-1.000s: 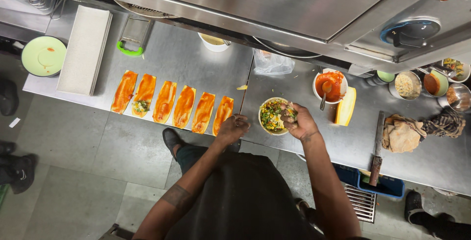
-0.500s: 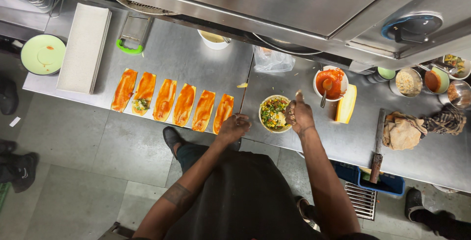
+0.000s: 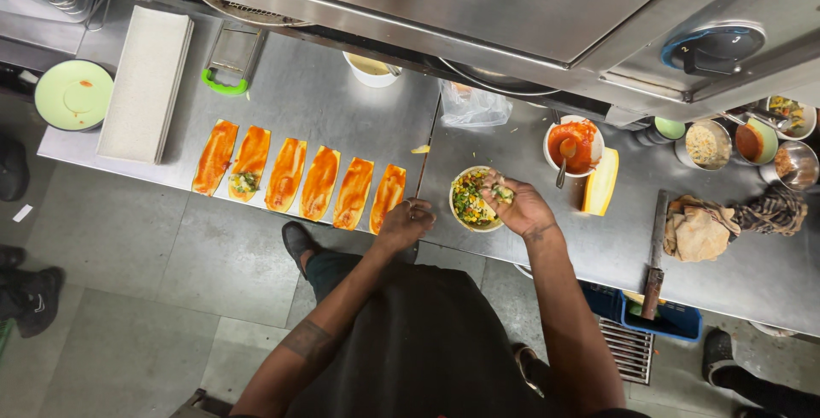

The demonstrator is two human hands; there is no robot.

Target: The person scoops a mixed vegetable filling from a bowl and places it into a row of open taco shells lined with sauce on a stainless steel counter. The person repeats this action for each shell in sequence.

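Filling step: right hand (image 3: pixel 521 206) fingers pinching chopped filling over the bowl (image 3: pixel 472 199), centre; next it must reach the 6 sauced strips (image 3: pixel 299 176), centre-left

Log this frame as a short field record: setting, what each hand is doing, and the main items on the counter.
setting: steel kitchen counter, seen from above
left hand: empty, at the counter edge beside the nearest sauced slice
right hand: pinching chopped filling over the filling bowl
slices: six in a row, red sauce on all; only the second from the left carries filling
nearby: bowl of red sauce with spoon, yellow block
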